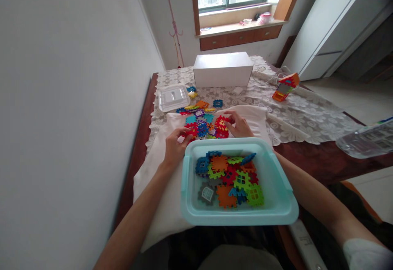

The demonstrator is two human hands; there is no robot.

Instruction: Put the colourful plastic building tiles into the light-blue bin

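Observation:
A cluster of joined plastic building tiles (205,129) in red, blue and orange lies on a white cloth (159,171) beyond a light-blue tub. My left hand (175,141) pinches a red tile at the cluster's left end. My right hand (238,124) grips another red tile (221,122) at its right end. The light-blue tub (276,204) sits close to me and holds several loose tiles in orange, green, blue, red and grey (229,178).
More loose tiles (199,107) lie further back beside a clear plastic lid (172,96). A white box (222,69) stands at the table's far end, a small built model (285,85) at right. A clear plastic bag (367,139) lies at the right edge. A wall runs along the left.

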